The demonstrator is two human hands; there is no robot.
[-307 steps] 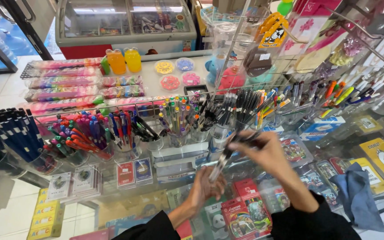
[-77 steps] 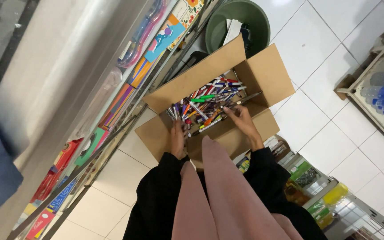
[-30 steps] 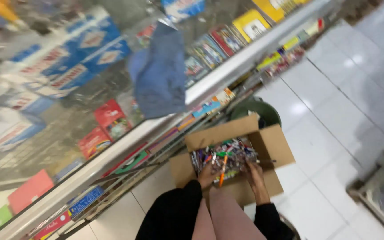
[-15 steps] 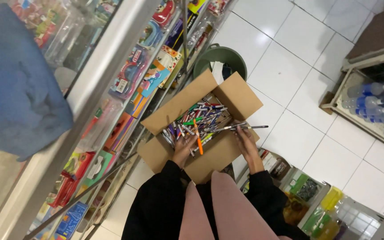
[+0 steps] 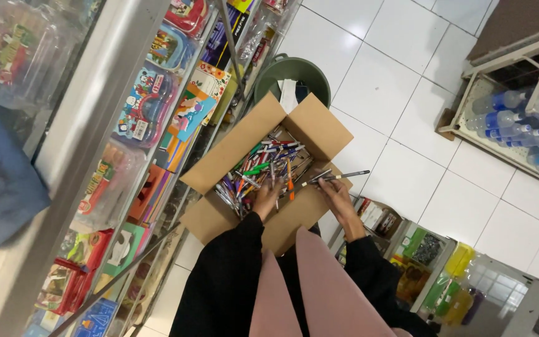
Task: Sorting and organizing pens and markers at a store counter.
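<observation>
Right hand (image 5: pixel 338 195) pinching a few dark pens (image 5: pixel 338 178) clear of the open cardboard box (image 5: pixel 232 156); left hand (image 5: pixel 265 198) curled into the mixed pens (image 5: pixel 263 171), sorting.

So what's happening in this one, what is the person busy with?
A person stands over an open cardboard box on the white tiled floor beside a display shelf of colourful packaged goods. The box holds a loose heap of pens. The left hand is in the pile, with an orange pen by its fingers. The right hand holds a few dark pens out over the box edge. A green bucket stands behind the box.
</observation>
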